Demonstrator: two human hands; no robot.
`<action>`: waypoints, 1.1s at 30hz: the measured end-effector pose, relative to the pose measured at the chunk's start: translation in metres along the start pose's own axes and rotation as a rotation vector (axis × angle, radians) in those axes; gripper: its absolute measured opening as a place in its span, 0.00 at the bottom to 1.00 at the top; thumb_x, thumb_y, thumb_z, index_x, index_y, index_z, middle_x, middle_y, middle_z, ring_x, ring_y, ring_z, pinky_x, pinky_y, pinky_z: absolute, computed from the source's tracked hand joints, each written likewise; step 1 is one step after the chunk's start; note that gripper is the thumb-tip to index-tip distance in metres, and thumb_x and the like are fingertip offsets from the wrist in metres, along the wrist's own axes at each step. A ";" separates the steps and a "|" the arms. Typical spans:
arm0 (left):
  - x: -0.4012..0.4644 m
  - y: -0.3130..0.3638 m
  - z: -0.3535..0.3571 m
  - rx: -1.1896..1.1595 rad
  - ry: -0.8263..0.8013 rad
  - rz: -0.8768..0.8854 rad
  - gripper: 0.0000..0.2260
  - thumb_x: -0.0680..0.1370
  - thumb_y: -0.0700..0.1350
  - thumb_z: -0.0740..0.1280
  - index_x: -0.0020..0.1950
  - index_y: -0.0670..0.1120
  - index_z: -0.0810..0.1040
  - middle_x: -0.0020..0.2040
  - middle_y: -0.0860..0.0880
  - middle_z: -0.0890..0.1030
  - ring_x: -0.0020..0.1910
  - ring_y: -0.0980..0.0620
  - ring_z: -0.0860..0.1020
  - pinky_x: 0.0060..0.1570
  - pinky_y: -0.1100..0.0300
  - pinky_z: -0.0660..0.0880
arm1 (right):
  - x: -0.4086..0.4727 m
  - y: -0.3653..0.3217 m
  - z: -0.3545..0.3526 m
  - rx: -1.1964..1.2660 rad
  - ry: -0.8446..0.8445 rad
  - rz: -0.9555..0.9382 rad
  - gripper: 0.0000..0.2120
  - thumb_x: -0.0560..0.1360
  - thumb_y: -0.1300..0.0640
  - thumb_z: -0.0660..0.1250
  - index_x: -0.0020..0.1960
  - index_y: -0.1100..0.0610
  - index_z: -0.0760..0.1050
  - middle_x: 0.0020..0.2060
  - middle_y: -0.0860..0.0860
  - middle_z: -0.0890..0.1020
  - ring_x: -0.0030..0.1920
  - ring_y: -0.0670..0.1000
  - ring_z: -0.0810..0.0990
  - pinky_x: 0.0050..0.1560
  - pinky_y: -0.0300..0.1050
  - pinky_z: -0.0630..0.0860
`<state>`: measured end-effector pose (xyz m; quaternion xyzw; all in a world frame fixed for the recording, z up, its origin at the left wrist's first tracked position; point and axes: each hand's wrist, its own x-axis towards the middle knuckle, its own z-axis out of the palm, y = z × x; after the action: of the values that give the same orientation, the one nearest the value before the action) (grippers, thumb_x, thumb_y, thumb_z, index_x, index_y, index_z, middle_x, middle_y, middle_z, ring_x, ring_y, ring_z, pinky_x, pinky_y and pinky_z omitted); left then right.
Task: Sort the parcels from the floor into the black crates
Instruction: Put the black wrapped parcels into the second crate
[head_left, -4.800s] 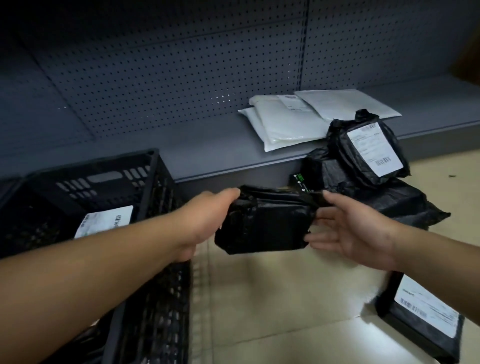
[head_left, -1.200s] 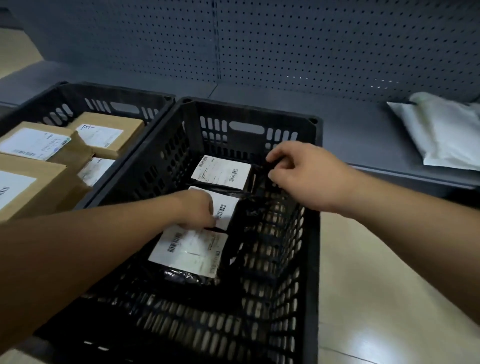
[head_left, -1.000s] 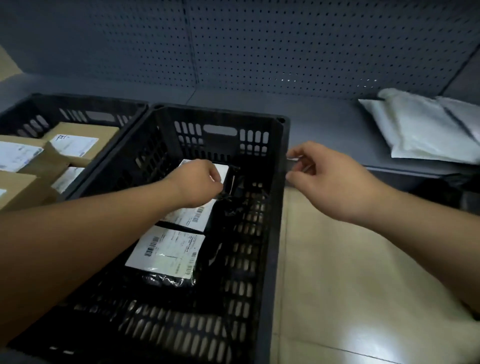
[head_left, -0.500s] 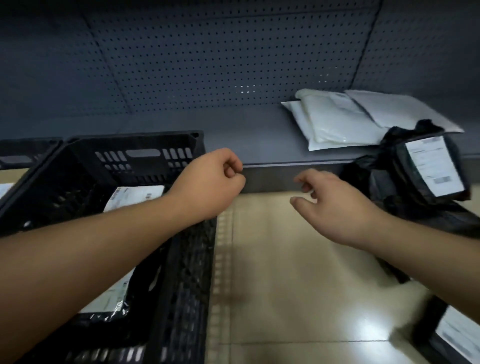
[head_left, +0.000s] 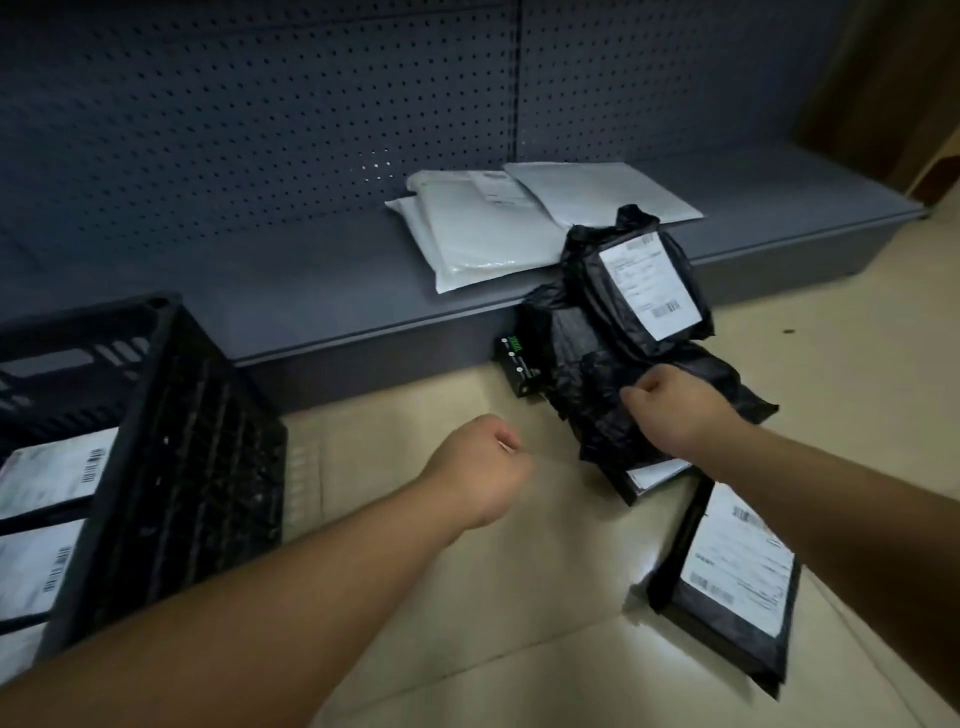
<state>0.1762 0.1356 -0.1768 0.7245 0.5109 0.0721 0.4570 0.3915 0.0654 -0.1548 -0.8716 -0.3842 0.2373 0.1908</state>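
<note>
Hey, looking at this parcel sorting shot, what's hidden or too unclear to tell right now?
Head view only:
- Right hand fingers: buried in the black bag parcel, so the grip is unclear.
- Black crate: cut off by the left edge; most of its contents are unseen.
- Shipping label text: too small to read.
- Small black box: partly hidden behind the bags.
- Left hand: motion-blurred.
</note>
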 end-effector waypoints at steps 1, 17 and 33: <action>0.000 0.004 0.010 -0.014 -0.015 -0.009 0.02 0.76 0.47 0.67 0.47 0.52 0.77 0.42 0.52 0.81 0.34 0.51 0.79 0.29 0.65 0.70 | 0.004 0.013 -0.006 -0.003 0.002 0.037 0.14 0.80 0.52 0.60 0.40 0.59 0.72 0.33 0.55 0.76 0.37 0.56 0.74 0.37 0.47 0.70; -0.014 0.020 0.175 -0.228 -0.482 -0.498 0.06 0.78 0.45 0.66 0.48 0.43 0.77 0.46 0.45 0.80 0.40 0.47 0.80 0.47 0.52 0.84 | 0.027 0.161 -0.022 -0.528 -0.344 0.225 0.16 0.80 0.53 0.57 0.62 0.61 0.75 0.52 0.57 0.79 0.48 0.55 0.75 0.45 0.44 0.69; -0.021 0.018 0.215 -0.517 -0.461 -0.715 0.08 0.80 0.49 0.64 0.54 0.51 0.82 0.54 0.48 0.81 0.50 0.49 0.79 0.54 0.54 0.81 | 0.044 0.164 -0.007 -0.489 -0.465 0.216 0.18 0.81 0.51 0.57 0.65 0.59 0.75 0.57 0.56 0.78 0.52 0.55 0.75 0.50 0.44 0.69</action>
<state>0.3013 -0.0089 -0.2785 0.3641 0.5784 -0.1268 0.7189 0.5165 -0.0064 -0.2453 -0.8498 -0.3685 0.3492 -0.1423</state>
